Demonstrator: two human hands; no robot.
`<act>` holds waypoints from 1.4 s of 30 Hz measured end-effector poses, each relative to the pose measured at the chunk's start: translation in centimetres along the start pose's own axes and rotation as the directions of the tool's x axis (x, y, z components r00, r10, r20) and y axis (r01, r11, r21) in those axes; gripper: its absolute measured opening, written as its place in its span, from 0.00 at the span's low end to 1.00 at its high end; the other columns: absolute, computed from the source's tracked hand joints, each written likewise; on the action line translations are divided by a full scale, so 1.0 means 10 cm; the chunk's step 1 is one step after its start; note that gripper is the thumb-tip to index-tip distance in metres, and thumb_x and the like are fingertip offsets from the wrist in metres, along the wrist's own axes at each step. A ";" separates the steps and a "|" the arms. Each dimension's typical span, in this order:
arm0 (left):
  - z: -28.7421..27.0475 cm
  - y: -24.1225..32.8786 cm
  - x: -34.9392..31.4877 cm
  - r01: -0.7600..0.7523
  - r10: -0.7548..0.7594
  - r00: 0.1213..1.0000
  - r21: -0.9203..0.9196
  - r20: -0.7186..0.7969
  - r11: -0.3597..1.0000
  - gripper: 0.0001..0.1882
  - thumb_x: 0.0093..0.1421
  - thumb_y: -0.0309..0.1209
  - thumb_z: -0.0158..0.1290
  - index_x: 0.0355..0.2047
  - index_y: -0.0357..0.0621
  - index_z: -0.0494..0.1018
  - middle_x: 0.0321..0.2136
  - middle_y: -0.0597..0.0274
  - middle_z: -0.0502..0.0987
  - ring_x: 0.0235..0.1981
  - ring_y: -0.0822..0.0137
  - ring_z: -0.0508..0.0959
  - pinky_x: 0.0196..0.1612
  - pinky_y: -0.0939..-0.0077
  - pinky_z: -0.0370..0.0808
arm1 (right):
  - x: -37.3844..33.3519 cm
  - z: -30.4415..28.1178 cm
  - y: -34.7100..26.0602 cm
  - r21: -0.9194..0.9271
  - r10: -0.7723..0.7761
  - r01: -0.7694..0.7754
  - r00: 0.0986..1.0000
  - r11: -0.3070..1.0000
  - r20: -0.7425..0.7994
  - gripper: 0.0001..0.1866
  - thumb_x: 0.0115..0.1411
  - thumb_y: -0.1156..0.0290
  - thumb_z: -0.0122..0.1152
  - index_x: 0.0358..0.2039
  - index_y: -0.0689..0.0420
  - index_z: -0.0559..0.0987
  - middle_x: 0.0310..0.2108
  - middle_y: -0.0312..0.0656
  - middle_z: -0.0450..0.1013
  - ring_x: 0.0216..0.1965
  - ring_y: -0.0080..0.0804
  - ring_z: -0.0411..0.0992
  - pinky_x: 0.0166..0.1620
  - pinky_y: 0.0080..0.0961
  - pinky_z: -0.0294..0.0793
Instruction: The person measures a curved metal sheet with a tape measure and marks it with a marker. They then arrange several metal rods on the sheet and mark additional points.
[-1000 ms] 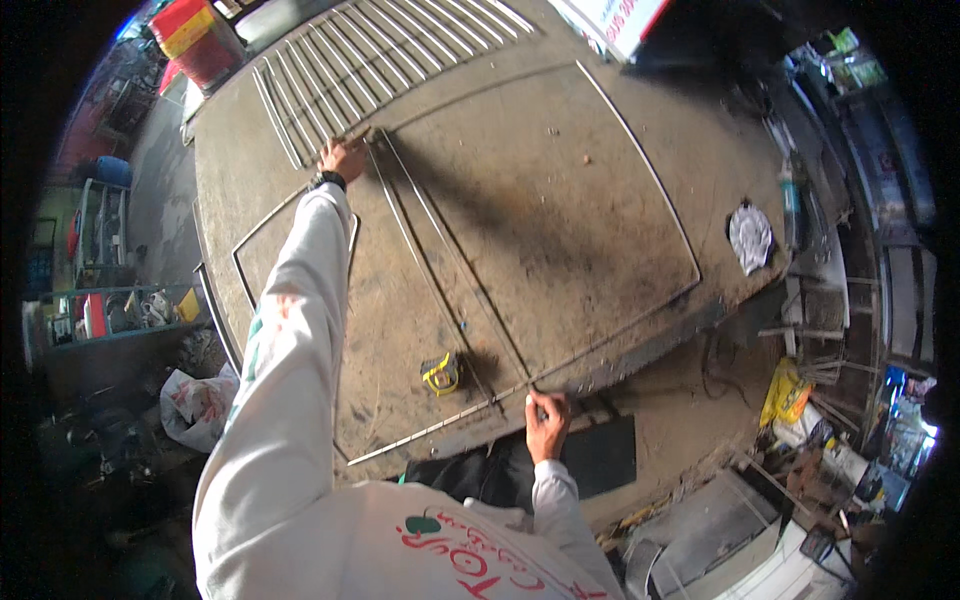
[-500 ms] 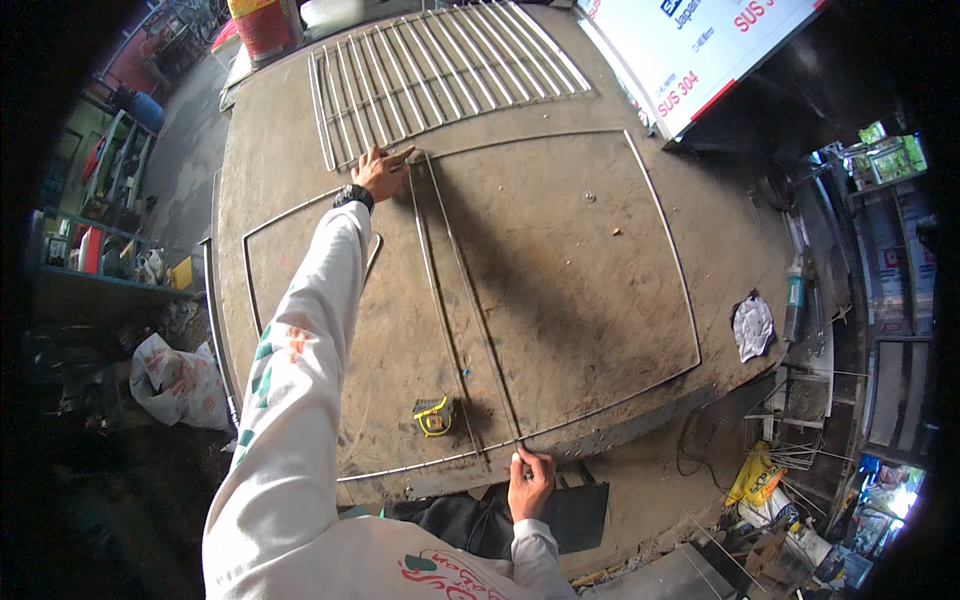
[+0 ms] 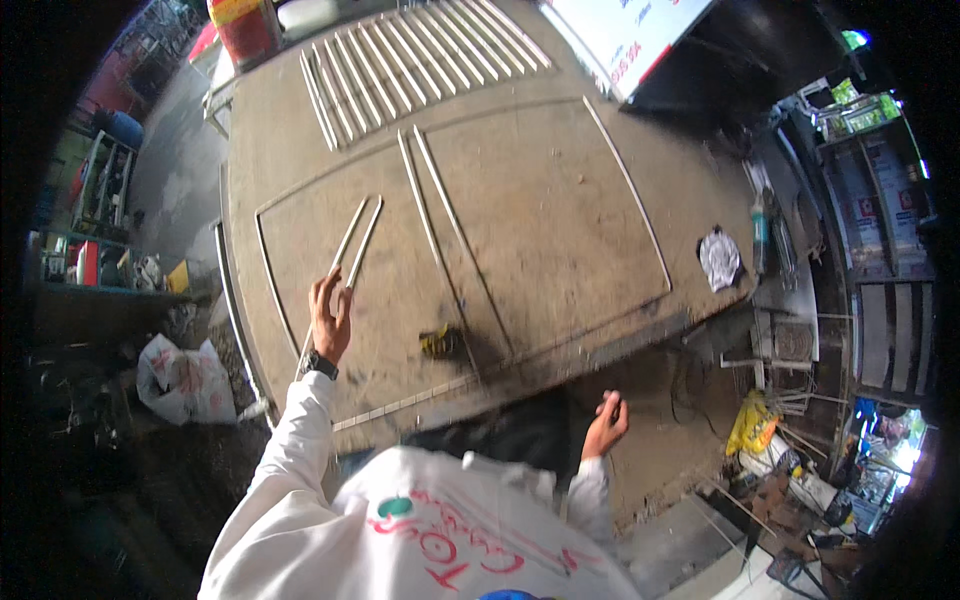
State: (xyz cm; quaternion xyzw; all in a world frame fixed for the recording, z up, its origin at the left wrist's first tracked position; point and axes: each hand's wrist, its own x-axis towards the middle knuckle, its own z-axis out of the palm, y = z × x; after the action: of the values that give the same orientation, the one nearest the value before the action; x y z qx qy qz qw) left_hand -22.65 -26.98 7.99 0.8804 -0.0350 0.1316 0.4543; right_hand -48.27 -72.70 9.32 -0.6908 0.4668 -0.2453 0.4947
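My left hand (image 3: pixel 330 315) reaches over the left part of the brown worktable with fingers stretched and apart, beside a narrow bent metal rod (image 3: pixel 366 240); whether the fingertips touch it I cannot tell. Off the table's near edge, my right hand (image 3: pixel 605 425) hangs with curled fingers, and anything inside them is hidden. Two straight metal rods (image 3: pixel 420 200) lie side by side across the middle of a large thin rod frame (image 3: pixel 630 190). A yellow and black tape measure (image 3: pixel 437 342) rests left of their near ends.
A row of parallel metal rods (image 3: pixel 410 65) lies at the table's far side. Beyond it on the right stands a film-covered sheet-metal box (image 3: pixel 640 35). A crumpled white cloth (image 3: pixel 719 260) sits by the right edge, and a white sack (image 3: pixel 188 380) is on the left.
My left hand has left the far ends of the two middle rods and come back near the bent rod. My right hand has moved right, away from their near ends. The view has shifted.
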 end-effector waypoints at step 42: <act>1.20 1.38 -2.72 0.711 -0.665 0.655 0.005 0.358 0.703 0.16 0.65 0.38 0.57 0.40 0.34 0.80 0.35 0.56 0.84 0.37 0.67 0.81 0.42 0.72 0.75 | 2.11 0.78 -1.01 -0.201 0.202 0.576 0.063 0.793 0.977 0.23 0.60 0.54 0.66 0.24 0.62 0.73 0.19 0.34 0.67 0.20 0.22 0.69 0.24 0.28 0.70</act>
State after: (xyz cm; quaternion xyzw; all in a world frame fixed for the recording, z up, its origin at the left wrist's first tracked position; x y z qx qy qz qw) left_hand -48.95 -46.37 5.14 0.8031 0.2165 -0.2042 0.5162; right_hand -28.56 -87.13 12.89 -0.8351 -0.0445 0.3653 0.4089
